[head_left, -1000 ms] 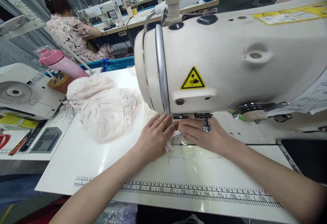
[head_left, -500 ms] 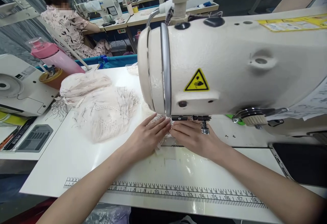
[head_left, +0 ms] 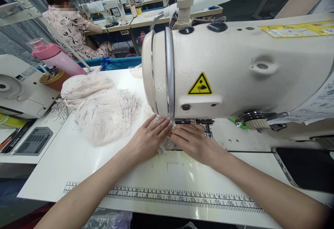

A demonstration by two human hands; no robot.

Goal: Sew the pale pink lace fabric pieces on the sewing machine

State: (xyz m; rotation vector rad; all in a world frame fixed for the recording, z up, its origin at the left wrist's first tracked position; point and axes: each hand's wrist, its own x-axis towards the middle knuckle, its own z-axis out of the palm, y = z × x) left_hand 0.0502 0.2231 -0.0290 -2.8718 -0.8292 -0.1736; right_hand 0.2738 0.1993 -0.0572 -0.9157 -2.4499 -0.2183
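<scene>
Fabric pile (head_left: 104,114) lies on the table (head_left: 78,159) left of the sewing machine (head_left: 235,69) — bottle (head_left: 56,60) seemingly behind it.

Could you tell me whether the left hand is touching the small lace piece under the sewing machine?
Touching: the head view shows the left hand flat on the lace piece.

You have one view only, from the camera on your head, looking forward and down over your forearms to the white table (head_left: 78,159). It sits very near the sewing machine (head_left: 235,69), whose head fills the upper right and probably hides the needle. Farther off, at upper left, it takes in another person (head_left: 70,30) at a bench.
</scene>
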